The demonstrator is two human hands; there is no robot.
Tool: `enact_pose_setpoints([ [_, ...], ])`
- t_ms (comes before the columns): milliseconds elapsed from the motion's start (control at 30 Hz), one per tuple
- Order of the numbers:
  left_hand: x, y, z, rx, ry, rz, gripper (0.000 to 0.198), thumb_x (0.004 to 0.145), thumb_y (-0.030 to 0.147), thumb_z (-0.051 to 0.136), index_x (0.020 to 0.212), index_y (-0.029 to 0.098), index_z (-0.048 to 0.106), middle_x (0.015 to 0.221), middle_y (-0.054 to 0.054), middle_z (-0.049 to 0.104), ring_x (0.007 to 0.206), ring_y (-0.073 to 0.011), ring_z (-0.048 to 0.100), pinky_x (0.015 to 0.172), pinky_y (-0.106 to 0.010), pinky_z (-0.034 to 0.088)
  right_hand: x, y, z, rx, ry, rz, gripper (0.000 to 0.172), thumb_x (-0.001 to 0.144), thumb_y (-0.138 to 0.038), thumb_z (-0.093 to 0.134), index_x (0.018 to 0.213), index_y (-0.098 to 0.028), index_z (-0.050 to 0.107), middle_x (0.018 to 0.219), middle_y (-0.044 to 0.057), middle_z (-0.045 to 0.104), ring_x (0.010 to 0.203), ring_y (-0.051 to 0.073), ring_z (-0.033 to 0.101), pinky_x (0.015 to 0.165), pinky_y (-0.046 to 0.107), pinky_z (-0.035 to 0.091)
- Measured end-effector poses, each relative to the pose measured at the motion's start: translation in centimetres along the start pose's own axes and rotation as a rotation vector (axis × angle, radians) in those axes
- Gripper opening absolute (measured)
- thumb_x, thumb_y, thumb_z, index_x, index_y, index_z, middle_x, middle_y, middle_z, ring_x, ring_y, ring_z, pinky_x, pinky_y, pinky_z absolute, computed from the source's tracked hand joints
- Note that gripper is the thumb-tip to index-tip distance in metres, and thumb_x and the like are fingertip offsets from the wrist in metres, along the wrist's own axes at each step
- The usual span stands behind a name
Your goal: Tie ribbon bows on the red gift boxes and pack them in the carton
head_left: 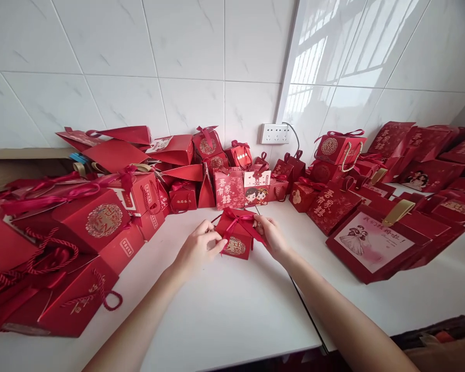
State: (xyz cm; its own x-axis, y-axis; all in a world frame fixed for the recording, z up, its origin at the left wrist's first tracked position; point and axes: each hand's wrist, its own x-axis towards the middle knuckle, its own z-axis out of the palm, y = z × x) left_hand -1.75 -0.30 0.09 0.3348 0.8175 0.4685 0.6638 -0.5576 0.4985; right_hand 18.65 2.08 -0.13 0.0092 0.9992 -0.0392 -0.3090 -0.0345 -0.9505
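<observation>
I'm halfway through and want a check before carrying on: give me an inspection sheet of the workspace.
Surface: white tabletop, a dark seam running to its near edge.
Job's things: small red gift box with gold emblem, standing on the tabletop; satin ribbon bow on top.
Clutter: gift boxes heaped at left, a strapped gift bag at right, more along the back; cardboard carton far left.
Hands: right hand pinches the bow's right side; left hand is at its left side, exact grip unclear.
Cables: one dark cable at the wall-mounted power strip; across the working spot, nothing seen.
Surroundings: marbled white tile wall.
</observation>
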Motion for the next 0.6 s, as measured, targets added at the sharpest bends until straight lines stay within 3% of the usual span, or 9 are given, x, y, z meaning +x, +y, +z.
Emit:
enact_pose_setpoints([
  [200, -0.21, 0.24, 0.81, 0.204, 0.139, 0.116, 0.026, 0.087, 0.028, 0.050, 0.064, 0.019, 0.059, 0.073, -0.001, 0.050, 0.073, -0.0143, 0.054, 0.071, -0.027, 0.045, 0.23, 0.20, -0.07, -0.005, 0.015, -0.014, 0.034, 0.059, -0.045, 0.066, 0.051, -0.018, 0.046, 0.045, -0.008, 0.029, 0.044, 0.006, 0.023, 0.045, 0.022, 0.018],
  [300, -0.11, 0.31, 0.89, 0.249, 0.143, 0.133, 0.025, 0.086, 0.026, 0.051, 0.062, 0.019, 0.056, 0.067, 0.000, 0.053, 0.073, -0.0153, 0.054, 0.075, -0.029, 0.045, 0.19, 0.23, -0.02, -0.011, 0.016, -0.018, 0.035, 0.060, -0.045, 0.066, 0.051, -0.018, 0.045, 0.045, -0.008, 0.029, 0.044, 0.006, 0.023, 0.045, 0.022, 0.018],
  [600, -0.35, -0.01, 0.97, 0.196, 0.165, 0.132, 0.027, 0.086, 0.026, 0.045, 0.061, 0.019, 0.050, 0.062, 0.001, 0.056, 0.060, -0.0127, 0.053, 0.062, -0.025, 0.043, 0.45, 0.65, 0.22, -0.069, 0.010, -0.066, 0.041, 0.060, -0.052, 0.064, 0.050, -0.018, 0.044, 0.045, -0.008, 0.028, 0.043, 0.006, 0.023, 0.044, 0.022, 0.018],
])
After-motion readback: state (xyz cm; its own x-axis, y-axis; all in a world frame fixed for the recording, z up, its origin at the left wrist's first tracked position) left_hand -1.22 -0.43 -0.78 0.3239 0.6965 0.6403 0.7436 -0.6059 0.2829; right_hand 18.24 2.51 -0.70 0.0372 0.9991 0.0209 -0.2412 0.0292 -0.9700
